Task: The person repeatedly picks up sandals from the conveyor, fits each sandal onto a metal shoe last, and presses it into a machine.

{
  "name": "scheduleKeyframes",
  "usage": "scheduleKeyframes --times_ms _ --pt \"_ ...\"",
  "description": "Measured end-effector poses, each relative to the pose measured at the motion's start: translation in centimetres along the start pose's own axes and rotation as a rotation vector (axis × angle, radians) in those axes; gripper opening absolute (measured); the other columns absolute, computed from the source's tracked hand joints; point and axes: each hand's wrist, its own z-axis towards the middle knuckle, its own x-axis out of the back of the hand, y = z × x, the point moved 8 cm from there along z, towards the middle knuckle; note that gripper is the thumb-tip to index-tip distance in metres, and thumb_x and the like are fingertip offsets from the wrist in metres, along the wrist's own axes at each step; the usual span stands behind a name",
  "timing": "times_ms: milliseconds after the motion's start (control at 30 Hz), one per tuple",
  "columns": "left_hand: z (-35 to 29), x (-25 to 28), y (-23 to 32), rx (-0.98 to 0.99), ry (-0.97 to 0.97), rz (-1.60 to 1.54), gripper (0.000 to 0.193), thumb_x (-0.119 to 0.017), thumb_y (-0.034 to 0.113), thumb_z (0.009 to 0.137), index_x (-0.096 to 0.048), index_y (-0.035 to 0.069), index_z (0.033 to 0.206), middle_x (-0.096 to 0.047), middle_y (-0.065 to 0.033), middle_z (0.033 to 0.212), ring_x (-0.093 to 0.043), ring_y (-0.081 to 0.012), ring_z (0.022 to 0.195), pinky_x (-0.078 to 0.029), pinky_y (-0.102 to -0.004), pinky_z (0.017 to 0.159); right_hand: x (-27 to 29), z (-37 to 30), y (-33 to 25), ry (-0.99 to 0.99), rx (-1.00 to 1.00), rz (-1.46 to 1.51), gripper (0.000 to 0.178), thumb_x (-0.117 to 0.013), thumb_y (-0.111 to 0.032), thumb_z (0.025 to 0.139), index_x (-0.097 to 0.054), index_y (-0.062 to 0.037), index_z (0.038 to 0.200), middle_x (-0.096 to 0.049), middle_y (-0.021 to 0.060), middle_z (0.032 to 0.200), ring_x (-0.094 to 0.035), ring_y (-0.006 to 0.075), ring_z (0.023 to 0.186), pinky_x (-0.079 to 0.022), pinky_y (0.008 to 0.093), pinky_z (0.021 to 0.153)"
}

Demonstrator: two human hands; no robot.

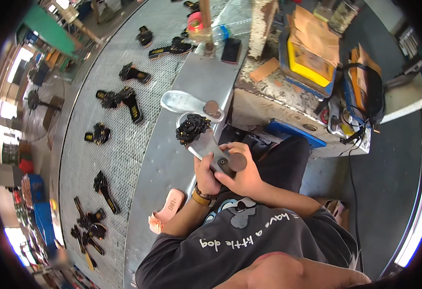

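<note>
In front of my body I hold a grey shoe last (204, 143), toe pointing away from me. A black slipper strap with a ruffled flower (193, 129) and small gold dots sits over its toe. My left hand (207, 176) grips the last's left side near the heel, thumb along it. Around the heel end, beside a brown round disc (237, 162), my right hand (244, 176) is closed. Whether a sole lies under the last is hidden. Just beyond, a second pale last (184, 101) with a similar brown disc rests on the metal ledge.
The metal ledge (160, 139) carries a pink slipper (170, 204) by my left forearm and a dark phone (231, 51). Left of it, a mesh conveyor (143, 103) bears several black flowered slippers (133, 73). At right stands a worn bench (278, 106) with a yellow-blue tray (309, 65).
</note>
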Motion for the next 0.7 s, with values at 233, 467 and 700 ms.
scheduleKeyframes --times_ms 233,467,700 --pt "-1.0 -8.2 -1.2 -0.097 -0.463 0.482 0.085 -0.062 0.014 0.097 -0.012 0.003 0.165 -0.033 -0.0221 0.164 -0.033 -0.0315 0.152 -0.027 -0.0461 0.124 6.7 -2.5 5.3 0.025 -0.151 0.236 0.074 -0.092 -0.025 0.077 -0.051 0.0026 0.133 -0.061 0.0177 0.121 -0.067 0.0268 0.107 -0.056 0.0392 0.09" --pt "-4.1 -12.2 -1.2 0.003 -1.157 0.867 0.034 -0.063 0.006 0.099 -0.07 0.0 0.132 -0.073 -0.0159 0.129 -0.068 -0.033 0.118 -0.051 -0.042 0.105 21.4 3.9 7.6 0.633 -0.347 0.322 0.066 -0.082 -0.041 0.085 -0.052 0.0039 0.124 -0.072 0.0197 0.09 -0.074 0.0266 0.071 -0.056 0.0313 0.054" --pt "-3.5 -10.0 -5.0 0.089 -1.222 0.857 0.03 -0.067 0.001 0.095 -0.074 -0.001 0.124 -0.075 -0.0153 0.126 -0.07 -0.0306 0.112 -0.052 -0.0407 0.099 29.1 16.1 12.2 0.549 -0.61 -1.188 0.072 -0.07 -0.067 0.087 -0.059 0.0033 0.1 -0.075 0.022 0.081 -0.077 0.0353 0.078 -0.062 0.0453 0.067"
